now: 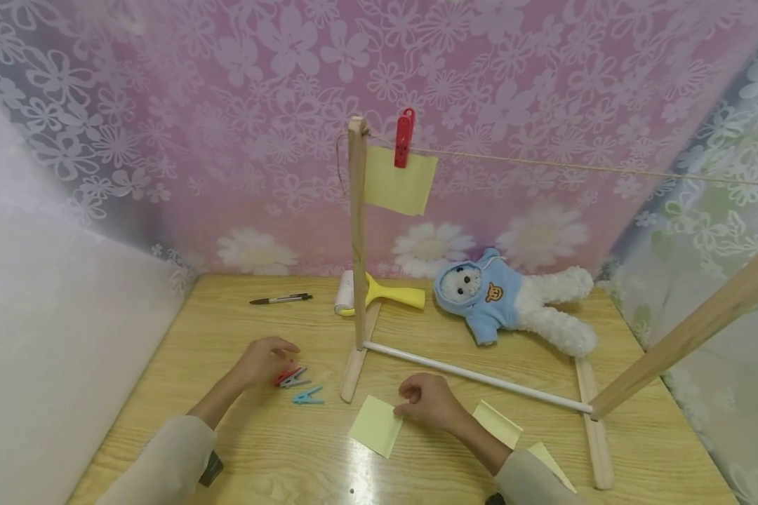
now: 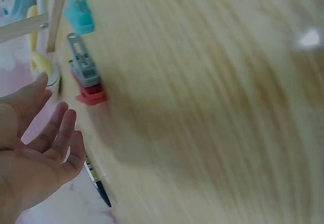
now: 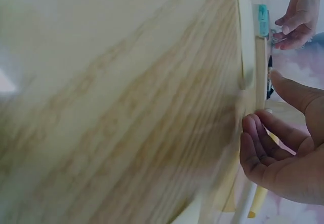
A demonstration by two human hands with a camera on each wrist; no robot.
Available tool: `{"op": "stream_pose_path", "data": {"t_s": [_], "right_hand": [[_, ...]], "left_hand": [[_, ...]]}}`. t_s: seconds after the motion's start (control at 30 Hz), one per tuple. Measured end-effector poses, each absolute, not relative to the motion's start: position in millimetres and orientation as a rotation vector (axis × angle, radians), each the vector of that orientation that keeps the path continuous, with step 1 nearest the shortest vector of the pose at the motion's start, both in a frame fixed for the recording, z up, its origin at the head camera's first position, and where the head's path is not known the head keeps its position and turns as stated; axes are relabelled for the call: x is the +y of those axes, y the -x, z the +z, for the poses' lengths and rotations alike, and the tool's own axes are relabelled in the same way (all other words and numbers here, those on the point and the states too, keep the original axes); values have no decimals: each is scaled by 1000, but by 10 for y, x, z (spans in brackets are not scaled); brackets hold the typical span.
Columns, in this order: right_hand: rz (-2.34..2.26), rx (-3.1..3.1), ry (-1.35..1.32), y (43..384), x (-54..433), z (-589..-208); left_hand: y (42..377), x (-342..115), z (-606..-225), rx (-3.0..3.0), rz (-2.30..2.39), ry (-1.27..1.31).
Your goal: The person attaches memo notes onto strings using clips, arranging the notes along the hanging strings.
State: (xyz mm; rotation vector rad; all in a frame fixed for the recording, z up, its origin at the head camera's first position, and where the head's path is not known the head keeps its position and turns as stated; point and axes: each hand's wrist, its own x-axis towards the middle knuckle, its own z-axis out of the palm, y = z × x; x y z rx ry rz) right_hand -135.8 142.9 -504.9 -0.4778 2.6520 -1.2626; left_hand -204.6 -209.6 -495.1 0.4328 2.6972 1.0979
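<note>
My left hand (image 1: 264, 361) hovers with loose, parted fingers beside a red clothespin (image 2: 92, 96) and a grey clothespin (image 2: 82, 62), which lie against each other on the table. A light-blue clothespin (image 1: 307, 396) lies just nearer to me. Over the right edge of a yellow sticky note (image 1: 375, 426) is my right hand (image 1: 432, 401). In the right wrist view its thumb stands apart from loosely bent fingers (image 3: 253, 158), nothing between them. Another yellow note (image 1: 399, 189) hangs from a string (image 1: 543, 163) under a larger red clothespin (image 1: 405, 137).
A wooden frame has a left post (image 1: 357, 238), a right post (image 1: 682, 333) and a white bar (image 1: 474, 375). More yellow notes (image 1: 497, 423) lie at the right. Behind are a pen (image 1: 281, 299), a yellow-handled lint roller (image 1: 398, 296) and a plush toy in a blue hoodie (image 1: 508, 291).
</note>
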Motion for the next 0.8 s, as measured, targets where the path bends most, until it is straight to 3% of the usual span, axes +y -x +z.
{"op": "stream_pose_path", "data": {"t_s": [0.8], "right_hand": [[-1011, 2684, 403, 1251, 1219, -5062]], "left_hand": [[2038, -2185, -5046, 2803, 865, -531]]}}
